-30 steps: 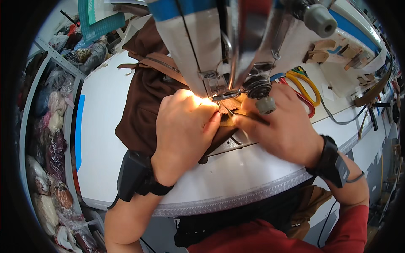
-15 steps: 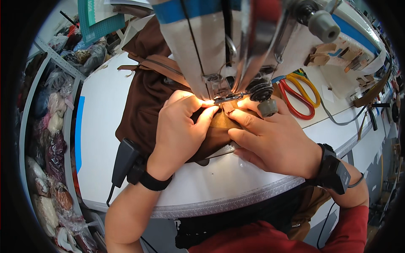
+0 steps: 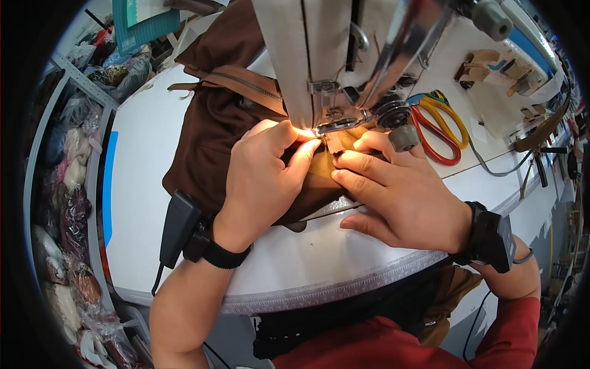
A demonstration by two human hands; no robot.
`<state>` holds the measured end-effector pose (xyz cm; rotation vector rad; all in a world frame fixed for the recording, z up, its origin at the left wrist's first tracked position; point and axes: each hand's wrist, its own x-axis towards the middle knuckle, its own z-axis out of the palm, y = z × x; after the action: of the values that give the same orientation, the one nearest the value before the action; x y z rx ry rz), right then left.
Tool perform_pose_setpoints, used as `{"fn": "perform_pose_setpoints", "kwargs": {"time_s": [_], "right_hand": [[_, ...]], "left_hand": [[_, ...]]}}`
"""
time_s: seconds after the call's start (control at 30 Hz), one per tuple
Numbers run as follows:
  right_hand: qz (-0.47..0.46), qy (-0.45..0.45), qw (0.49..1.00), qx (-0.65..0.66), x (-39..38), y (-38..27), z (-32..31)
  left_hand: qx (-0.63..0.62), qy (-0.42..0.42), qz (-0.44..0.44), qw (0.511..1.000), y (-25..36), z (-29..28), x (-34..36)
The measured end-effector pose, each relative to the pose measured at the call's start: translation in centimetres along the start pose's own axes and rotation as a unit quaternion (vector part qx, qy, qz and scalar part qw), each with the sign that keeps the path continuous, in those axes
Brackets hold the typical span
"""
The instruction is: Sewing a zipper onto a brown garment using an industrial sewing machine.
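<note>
A dark brown fabric piece (image 3: 200, 157) lies bunched under the head of a sewing machine (image 3: 335, 114), whose lamp lights the area around the presser foot. Thumb and forefinger of my left hand (image 3: 261, 175) pinch the fabric right beside the foot; the exact edge between them is hidden. My right hand (image 3: 402, 194) rests with fingers stretched on the lighter tan-brown part (image 3: 322, 166), its thumb apart and lower. A small brown tab (image 3: 332, 142) sits between both hands, by the foot. A brown strip with a metal zipper (image 3: 246, 83) crosses the fabric behind my left hand.
Right of the machine head lie scissors with red and yellow handles (image 3: 442, 132) and a grey strap (image 3: 485, 166). A measuring tape (image 3: 344, 286) runs along the white table's (image 3: 144, 215) front edge. Shelves of plastic-wrapped bundles (image 3: 74, 215) stand at left; a green cutting mat (image 3: 144, 34) is behind.
My right hand has shifted slightly, its thumb now spread farther from the fingers. My left hand keeps its pinch by the foot. The view has moved a little.
</note>
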<state>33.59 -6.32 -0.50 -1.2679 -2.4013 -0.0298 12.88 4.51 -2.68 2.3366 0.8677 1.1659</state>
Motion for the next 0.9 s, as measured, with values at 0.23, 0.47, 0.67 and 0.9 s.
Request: {"fn": "perform_pose_setpoints", "kwargs": {"time_s": [0.23, 0.47, 0.67, 0.9], "right_hand": [[-0.010, 0.016, 1.000, -0.024, 0.0, 1.0, 0.3], [-0.020, 0.083, 0.990, -0.114, 0.9, 3.2, 0.0], [0.002, 0.147, 0.987, -0.071, 2.4, 2.7, 1.1], [0.157, 0.074, 0.979, 0.103, 2.2, 5.2, 3.3]], "left_hand": [[0.027, -0.086, -0.068, 0.994, -0.1, -1.0, 0.2], [-0.006, -0.024, -0.042, 0.999, 0.0, -0.5, 0.4], [0.019, -0.034, 0.007, 0.999, 0.2, -0.7, 0.1], [0.030, -0.063, -0.024, 0.997, 0.6, -0.8, 0.1]]}}
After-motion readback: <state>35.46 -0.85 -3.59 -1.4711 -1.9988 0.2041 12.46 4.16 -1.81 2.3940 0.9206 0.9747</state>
